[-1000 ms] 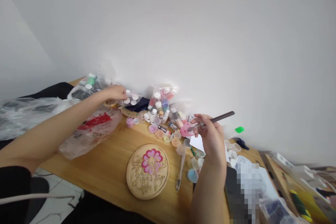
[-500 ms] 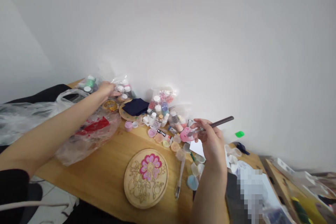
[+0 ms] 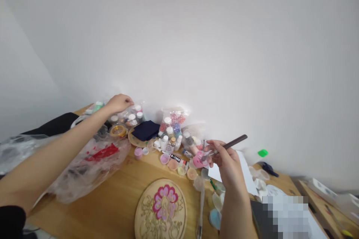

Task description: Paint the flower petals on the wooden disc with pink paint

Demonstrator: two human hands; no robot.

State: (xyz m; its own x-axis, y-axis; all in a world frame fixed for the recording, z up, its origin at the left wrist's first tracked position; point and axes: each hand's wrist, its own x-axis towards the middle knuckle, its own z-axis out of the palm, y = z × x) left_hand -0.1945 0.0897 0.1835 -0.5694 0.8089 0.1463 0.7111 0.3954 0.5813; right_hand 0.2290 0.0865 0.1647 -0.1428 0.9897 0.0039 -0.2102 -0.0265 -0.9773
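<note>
My left hand (image 3: 120,103) reaches to the back left, its fingers pinched together at the top of a clear plastic bag (image 3: 127,114) of white-capped bottles. In my right hand (image 3: 228,160) is a slim tool (image 3: 237,141) with a dark handle and a metal-looking end. That end is over or against a small pink cup (image 3: 199,159), and I cannot tell whether my fingers also touch the cup. At the front lies a round wooden board (image 3: 161,213) with a raised gold-outlined flower design, its top flower filled in pink and magenta.
Small coloured cups (image 3: 173,164), a B-7000 glue tube (image 3: 179,159) and more bagged bottles (image 3: 174,123) line the back. A clear pen-like tool (image 3: 200,209) lies right of the board. Navy cloth (image 3: 146,130), yellow tape (image 3: 118,131) and a red-marked plastic bag (image 3: 102,153) sit leftward.
The view has tilted up, so the table sits lower. My left hand has lifted slightly from among the bottles to the bag's top. My right hand keeps its hold on the tool.
</note>
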